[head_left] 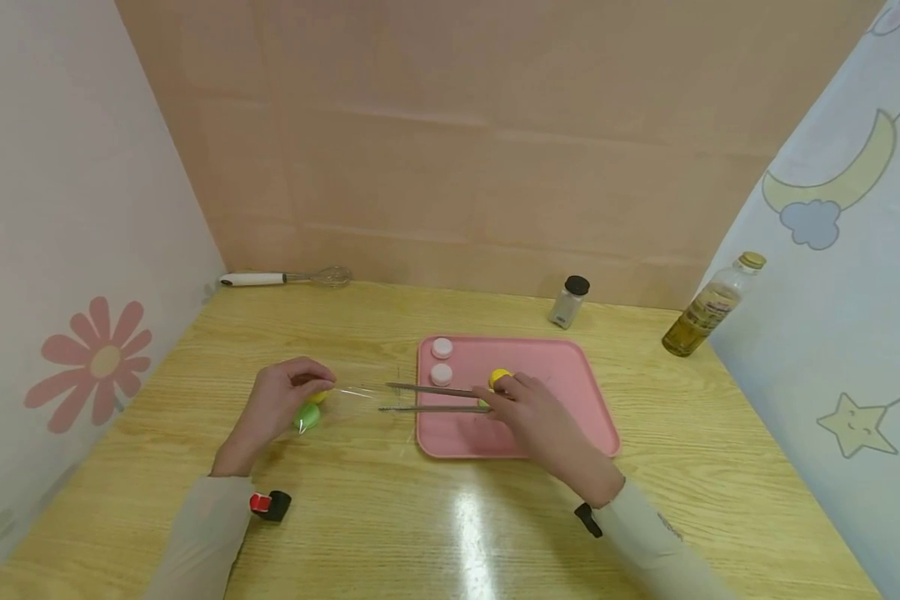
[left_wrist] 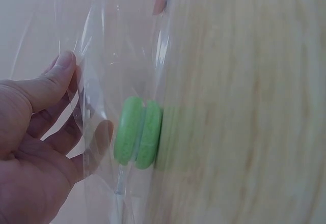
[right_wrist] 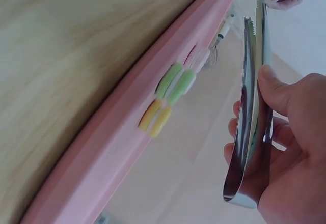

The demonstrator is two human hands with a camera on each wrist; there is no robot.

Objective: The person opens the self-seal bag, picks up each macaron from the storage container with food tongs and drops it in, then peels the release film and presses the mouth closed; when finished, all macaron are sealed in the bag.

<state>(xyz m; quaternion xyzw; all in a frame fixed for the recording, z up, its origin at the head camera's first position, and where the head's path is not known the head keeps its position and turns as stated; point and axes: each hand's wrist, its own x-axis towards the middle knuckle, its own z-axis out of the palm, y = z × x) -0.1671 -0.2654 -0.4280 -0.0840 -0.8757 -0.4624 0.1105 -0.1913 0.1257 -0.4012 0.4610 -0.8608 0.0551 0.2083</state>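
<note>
My left hand (head_left: 279, 400) pinches the edge of a clear plastic bag (head_left: 360, 396) at the left of the table. Inside the bag lies a green macaron (left_wrist: 137, 132), with a yellow macaron (head_left: 318, 397) partly hidden by the fingers. My right hand (head_left: 543, 417) grips metal tongs (head_left: 438, 408) over a pink tray (head_left: 596, 417). The tongs point left, their tips apart at the bag's right end, with nothing between them. On the tray sit two pink macarons (head_left: 441, 375), a yellow macaron (head_left: 499, 377) and a green macaron (right_wrist: 175, 84), the last mostly covered in the head view.
A whisk (head_left: 285, 278) lies along the back left edge. Behind the tray stands a small jar (head_left: 568, 304) with a black lid. A bottle of yellowish liquid (head_left: 708, 308) is at the back right, near the wall.
</note>
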